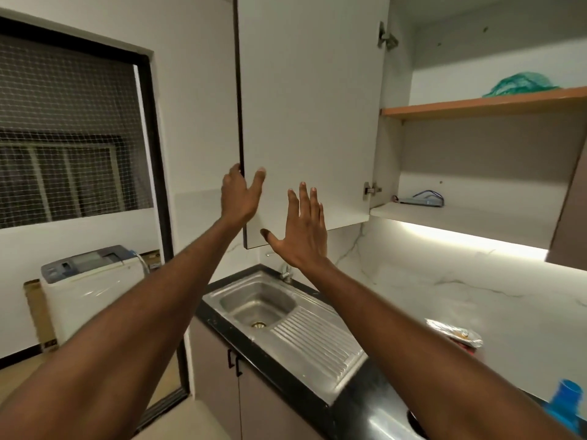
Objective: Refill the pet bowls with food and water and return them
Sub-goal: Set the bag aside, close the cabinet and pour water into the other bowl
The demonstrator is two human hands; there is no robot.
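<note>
Blue container (pixel 568 404) cut off at btm-rt edge; foil packet (pixel 457 331) partly behind rt forearm (pixel 413 328).

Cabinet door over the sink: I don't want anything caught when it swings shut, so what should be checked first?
1. Left hand at the cabinet door free edge: ok.
2. Its grip on that edge: cannot tell.
3. Right hand free: ok, open, holding nothing.
4. Blue-wired item well back on the lower shelf: ok.
5. Green net behind the upper shelf front edge: cannot tell.
6. Lower hinge attached: ok.

Left hand (pixel 241 198) at cabinet door (pixel 311 106)
</note>
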